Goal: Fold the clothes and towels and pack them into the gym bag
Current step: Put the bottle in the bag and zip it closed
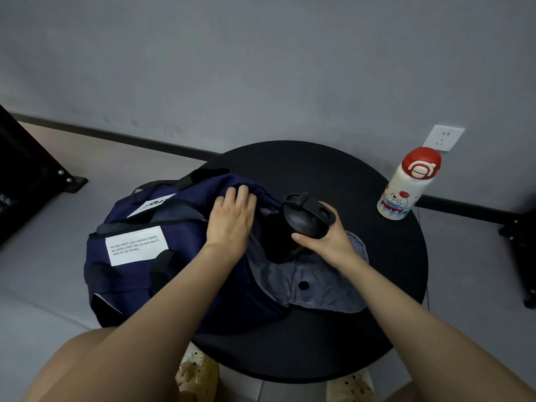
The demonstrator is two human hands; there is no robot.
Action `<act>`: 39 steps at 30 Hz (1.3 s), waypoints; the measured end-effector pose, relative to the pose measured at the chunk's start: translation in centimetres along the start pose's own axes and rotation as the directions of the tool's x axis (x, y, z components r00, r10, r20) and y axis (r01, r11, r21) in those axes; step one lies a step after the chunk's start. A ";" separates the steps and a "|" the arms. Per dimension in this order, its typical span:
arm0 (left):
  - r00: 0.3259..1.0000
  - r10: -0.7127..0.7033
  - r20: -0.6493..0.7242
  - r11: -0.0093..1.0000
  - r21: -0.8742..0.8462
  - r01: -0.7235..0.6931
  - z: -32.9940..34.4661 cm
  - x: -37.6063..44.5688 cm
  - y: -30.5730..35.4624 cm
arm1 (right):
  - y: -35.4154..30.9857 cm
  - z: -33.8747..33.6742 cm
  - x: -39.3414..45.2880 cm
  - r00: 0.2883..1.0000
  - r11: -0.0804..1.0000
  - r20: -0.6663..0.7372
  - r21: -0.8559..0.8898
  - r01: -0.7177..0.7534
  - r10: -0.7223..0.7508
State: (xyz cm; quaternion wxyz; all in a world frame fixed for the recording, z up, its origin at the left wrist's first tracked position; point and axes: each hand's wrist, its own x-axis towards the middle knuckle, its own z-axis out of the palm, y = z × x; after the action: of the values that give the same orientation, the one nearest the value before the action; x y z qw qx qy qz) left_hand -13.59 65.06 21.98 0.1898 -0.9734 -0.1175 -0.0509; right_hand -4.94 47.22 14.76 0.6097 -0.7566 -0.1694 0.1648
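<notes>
A navy gym bag (139, 274) with white labels and black handles lies on the left half of a round black table (391, 271). My left hand (232, 219) lies on the bag's upper edge near its opening, fingertips curled over the navy fabric. My right hand (322, 236) grips a black bottle (304, 219) with a flip lid, held upright just right of the bag's opening. Under the bottle a grey-blue flap with a black snap button (316, 285) spreads out on the table.
A white bottle with a red cap and a cartoon print (406, 187) stands at the table's far right edge. A wall socket (443, 137) sits behind it. Black stand legs are on the floor at left and right. My feet in patterned slippers show under the table's near edge.
</notes>
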 end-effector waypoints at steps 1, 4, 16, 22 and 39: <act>1.000 -0.008 -0.007 1.000 -0.002 0.008 -0.1 0.0 -0.3 | 0.0 0.1 0.0 1.000 1.000 0.013 -0.012 0.015 -0.015; 0.999 -0.042 -0.001 0.999 0.022 0.042 -0.1 0.4 -1.3 | -0.1 0.7 0.0 0.996 0.995 0.063 -0.081 0.061 -0.056; 0.992 -0.094 0.085 0.973 -0.202 0.110 0.1 1.5 -2.1 | -0.7 1.9 0.0 0.965 0.952 0.258 -0.278 0.126 -0.052; 0.990 -0.096 0.105 0.654 -0.743 0.143 -1.2 1.9 -1.2 | -1.1 2.4 0.4 0.956 0.938 0.288 -0.314 0.148 -0.055; 0.959 0.158 0.237 0.265 -0.945 0.190 -4.0 1.4 3.3 | -0.6 -1.3 -1.7 0.955 0.928 0.290 -0.369 0.059 0.055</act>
State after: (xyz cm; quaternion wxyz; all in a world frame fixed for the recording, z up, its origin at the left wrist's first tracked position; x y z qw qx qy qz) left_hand -11.64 60.90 24.70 -0.4590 -0.8826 -0.0983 0.0266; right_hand -5.88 45.47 15.72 0.4226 -0.8253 -0.2874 0.2402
